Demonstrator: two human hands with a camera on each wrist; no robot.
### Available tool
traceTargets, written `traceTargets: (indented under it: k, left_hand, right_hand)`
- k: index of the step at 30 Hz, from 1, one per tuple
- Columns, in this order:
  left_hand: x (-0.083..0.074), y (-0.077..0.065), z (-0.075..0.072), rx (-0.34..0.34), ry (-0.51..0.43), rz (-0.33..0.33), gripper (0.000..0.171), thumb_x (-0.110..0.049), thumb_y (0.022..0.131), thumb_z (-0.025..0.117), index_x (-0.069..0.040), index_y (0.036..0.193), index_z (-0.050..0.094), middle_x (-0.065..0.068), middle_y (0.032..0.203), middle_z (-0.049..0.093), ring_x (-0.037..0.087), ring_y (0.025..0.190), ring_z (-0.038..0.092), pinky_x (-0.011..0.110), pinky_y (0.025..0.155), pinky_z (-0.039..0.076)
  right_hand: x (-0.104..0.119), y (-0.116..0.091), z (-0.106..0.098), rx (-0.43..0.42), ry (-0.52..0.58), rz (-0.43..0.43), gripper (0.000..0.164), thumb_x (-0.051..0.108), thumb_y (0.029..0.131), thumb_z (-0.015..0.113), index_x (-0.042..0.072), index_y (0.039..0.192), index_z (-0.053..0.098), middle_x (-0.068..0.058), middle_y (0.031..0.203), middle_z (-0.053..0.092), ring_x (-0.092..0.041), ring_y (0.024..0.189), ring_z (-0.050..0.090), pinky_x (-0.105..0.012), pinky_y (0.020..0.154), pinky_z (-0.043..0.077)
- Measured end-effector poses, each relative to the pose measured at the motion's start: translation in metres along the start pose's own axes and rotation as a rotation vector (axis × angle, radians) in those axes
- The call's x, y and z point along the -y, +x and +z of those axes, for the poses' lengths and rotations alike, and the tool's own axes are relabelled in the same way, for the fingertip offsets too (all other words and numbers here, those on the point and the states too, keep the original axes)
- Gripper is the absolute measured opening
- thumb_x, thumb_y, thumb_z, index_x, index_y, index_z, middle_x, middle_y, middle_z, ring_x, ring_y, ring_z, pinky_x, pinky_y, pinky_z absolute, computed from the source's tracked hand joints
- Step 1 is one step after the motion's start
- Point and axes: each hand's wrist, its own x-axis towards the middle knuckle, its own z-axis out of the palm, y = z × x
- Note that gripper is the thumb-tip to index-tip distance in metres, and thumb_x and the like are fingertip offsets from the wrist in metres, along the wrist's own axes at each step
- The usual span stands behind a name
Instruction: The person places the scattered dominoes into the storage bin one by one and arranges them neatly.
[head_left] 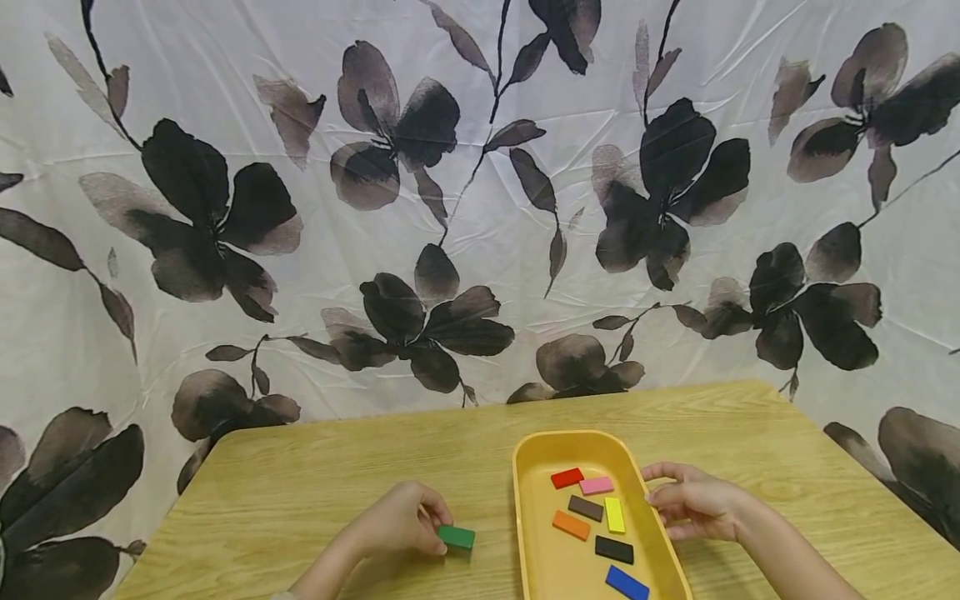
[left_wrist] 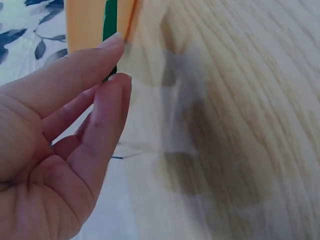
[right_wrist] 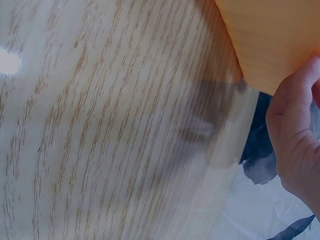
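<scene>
Between thumb and fingertips, my left hand pinches a green rectangular block close over the table, left of the yellow tray. In the left wrist view, the green block shows as a thin edge beyond the thumb, with the tray behind it. My right hand holds the tray's right side, fingertips at the rim. In the right wrist view, a finger lies against the tray's outer wall; the other fingers are mostly out of frame.
Inside the tray lie several flat blocks: red, pink, brown, yellow, orange, black and blue. A wooden table bears the tray. Behind it hangs a floral cloth.
</scene>
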Motion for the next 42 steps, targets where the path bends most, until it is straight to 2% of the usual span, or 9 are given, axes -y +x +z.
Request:
traceTargets:
  k: [6,12,18,20,25,30,42]
  left_hand:
    - [-0.009,0.000,-0.001,-0.009,-0.029,-0.030,0.021,0.005,0.064,0.077,-0.002,0.081,0.066,0.003,0.076,0.058,0.013,0.062,0.057,0.022,0.055,0.047]
    - [-0.020,-0.001,-0.003,-0.020,-0.040,-0.025,0.019,0.004,0.064,0.075,-0.002,0.081,0.066,0.004,0.075,0.059,0.017,0.059,0.060,0.022,0.054,0.048]
    - [-0.028,0.000,-0.006,-0.038,0.017,0.008,0.022,0.003,0.063,0.076,-0.004,0.081,0.067,0.003,0.077,0.060,0.015,0.062,0.060,0.022,0.056,0.048]
    - [-0.032,0.002,-0.008,-0.038,0.038,-0.002,0.022,0.002,0.063,0.077,-0.005,0.082,0.068,0.002,0.077,0.060,0.013,0.064,0.059,0.024,0.057,0.048]
    - [-0.043,0.007,-0.012,-0.012,0.033,-0.005,0.020,0.003,0.067,0.076,-0.004,0.083,0.068,0.003,0.079,0.060,0.015,0.067,0.060,0.025,0.059,0.048]
    - [-0.050,0.012,-0.013,0.019,0.047,0.020,0.019,0.003,0.069,0.077,-0.003,0.084,0.069,0.002,0.081,0.062,0.015,0.069,0.059,0.023,0.060,0.048]
    - [-0.076,0.031,-0.006,0.086,0.112,0.093,0.018,0.003,0.069,0.078,-0.004,0.083,0.069,0.000,0.083,0.064,0.011,0.068,0.061,0.023,0.063,0.050]
  right_hand:
    - [0.001,-0.002,0.001,0.002,-0.001,0.001,0.037,0.004,0.089,0.053,-0.001,0.122,0.037,-0.006,0.085,0.061,-0.010,0.067,0.056,-0.024,0.064,0.053]
    - [0.004,-0.003,0.000,-0.001,0.001,0.000,0.037,0.004,0.089,0.054,-0.001,0.122,0.038,-0.005,0.084,0.061,-0.009,0.067,0.056,-0.025,0.064,0.053]
    - [0.003,-0.003,0.000,-0.010,-0.010,0.003,0.038,0.004,0.089,0.054,-0.001,0.122,0.037,-0.005,0.083,0.060,-0.009,0.066,0.056,-0.024,0.063,0.053]
    - [0.002,-0.002,-0.001,-0.019,-0.012,0.007,0.038,0.005,0.089,0.054,-0.001,0.122,0.037,-0.005,0.084,0.061,-0.010,0.066,0.056,-0.025,0.064,0.053]
    - [0.001,-0.001,-0.001,-0.028,-0.011,0.002,0.038,0.005,0.089,0.054,-0.001,0.122,0.037,-0.006,0.086,0.062,-0.010,0.068,0.057,-0.027,0.066,0.054]
    - [0.001,0.000,0.001,-0.033,-0.004,0.000,0.038,0.004,0.089,0.054,-0.001,0.122,0.037,-0.006,0.088,0.062,-0.011,0.069,0.057,-0.027,0.066,0.054]
    - [0.001,0.000,0.002,-0.040,-0.003,0.011,0.039,0.004,0.089,0.054,-0.001,0.123,0.036,-0.006,0.087,0.062,-0.011,0.068,0.057,-0.026,0.065,0.053]
